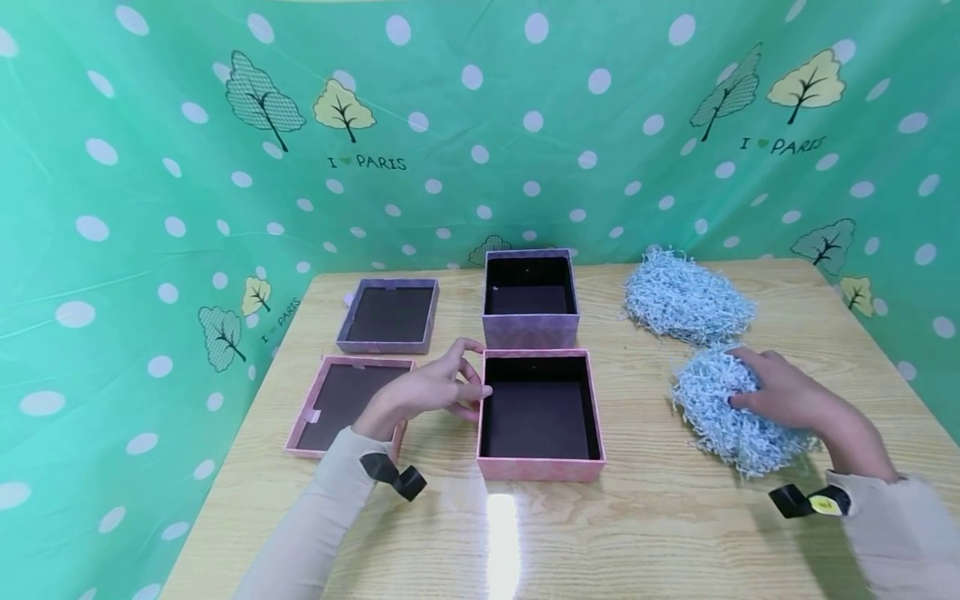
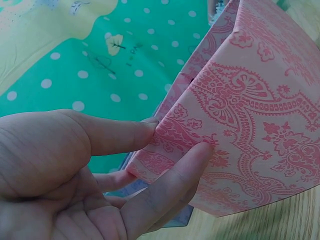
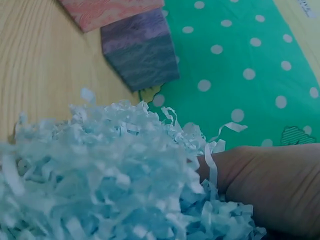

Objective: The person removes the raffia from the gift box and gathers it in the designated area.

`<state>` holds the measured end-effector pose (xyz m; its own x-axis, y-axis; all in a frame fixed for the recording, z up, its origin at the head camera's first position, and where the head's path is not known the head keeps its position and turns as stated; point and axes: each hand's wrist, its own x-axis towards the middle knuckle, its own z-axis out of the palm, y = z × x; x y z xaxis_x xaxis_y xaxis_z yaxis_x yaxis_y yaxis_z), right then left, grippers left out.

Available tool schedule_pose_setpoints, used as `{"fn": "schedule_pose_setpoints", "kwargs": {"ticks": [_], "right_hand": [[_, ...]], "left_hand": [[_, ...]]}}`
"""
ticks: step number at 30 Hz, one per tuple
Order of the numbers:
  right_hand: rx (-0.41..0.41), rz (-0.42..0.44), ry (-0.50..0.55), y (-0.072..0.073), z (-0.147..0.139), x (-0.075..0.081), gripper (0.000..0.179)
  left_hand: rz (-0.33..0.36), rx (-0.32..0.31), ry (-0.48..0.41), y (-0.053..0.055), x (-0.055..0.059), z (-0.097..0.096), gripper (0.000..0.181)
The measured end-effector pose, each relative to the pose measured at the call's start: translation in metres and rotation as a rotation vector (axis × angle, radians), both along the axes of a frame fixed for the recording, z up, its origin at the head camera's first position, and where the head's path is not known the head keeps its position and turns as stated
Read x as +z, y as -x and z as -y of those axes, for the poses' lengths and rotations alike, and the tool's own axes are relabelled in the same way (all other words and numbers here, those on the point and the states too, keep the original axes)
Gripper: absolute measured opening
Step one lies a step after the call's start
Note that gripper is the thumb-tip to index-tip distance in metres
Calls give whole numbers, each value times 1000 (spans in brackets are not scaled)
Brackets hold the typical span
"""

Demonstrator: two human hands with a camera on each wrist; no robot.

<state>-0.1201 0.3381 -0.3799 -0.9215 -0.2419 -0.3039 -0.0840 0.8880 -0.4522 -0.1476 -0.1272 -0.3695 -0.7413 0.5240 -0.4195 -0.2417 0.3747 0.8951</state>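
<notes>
A pink patterned box [image 1: 542, 471] with a black inside stands open-topped in the middle of the table. My left hand [image 1: 438, 385] pinches its left wall, thumb at the rim and fingertips against the outer side [image 2: 265, 115]. On the right, my right hand [image 1: 787, 396] grips the nearer clump of light blue shredded paper [image 1: 716, 408]. Its fingers are sunk among the strands and mostly hidden; the right wrist view shows the shredded paper [image 3: 115, 175] filling the lower part, with part of the hand [image 3: 235, 172] behind it.
Behind the pink box stands a purple box [image 1: 531, 333], also open-topped. A purple lid [image 1: 390, 315] and a pink lid [image 1: 341, 408] lie inside up at the left. Another blue shredded paper clump [image 1: 686, 296] sits at the back right. A green dotted cloth [image 1: 450, 100] hangs behind the table.
</notes>
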Motion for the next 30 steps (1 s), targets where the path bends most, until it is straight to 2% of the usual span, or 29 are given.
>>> {"fn": "schedule_pose_setpoints", "kwargs": {"ticks": [5,10,15,19,22,26,28,30], "right_hand": [[-6,54,-21,1,-3,-8,80],[-8,78,-35,1,-4,-9,84],[-4,85,-55,-1,-4,-2,90],[4,73,-95,-1,1,12,91],[-4,38,-161,1,12,30,88],[-21,-59,-236,9,40,56,84],[-16,-123,-226,16,58,66,79],[-3,-192,-192,24,75,73,74]], "left_hand": [[5,-3,2,1,-1,0,59],[2,-11,0,2,-1,0,60],[8,-10,3,3,-1,-2,61],[-29,-40,32,4,0,-1,63],[-107,-81,103,4,2,0,64],[-263,-131,266,5,12,2,67],[-350,-131,346,8,20,3,67],[-444,-103,432,12,29,5,67]]}}
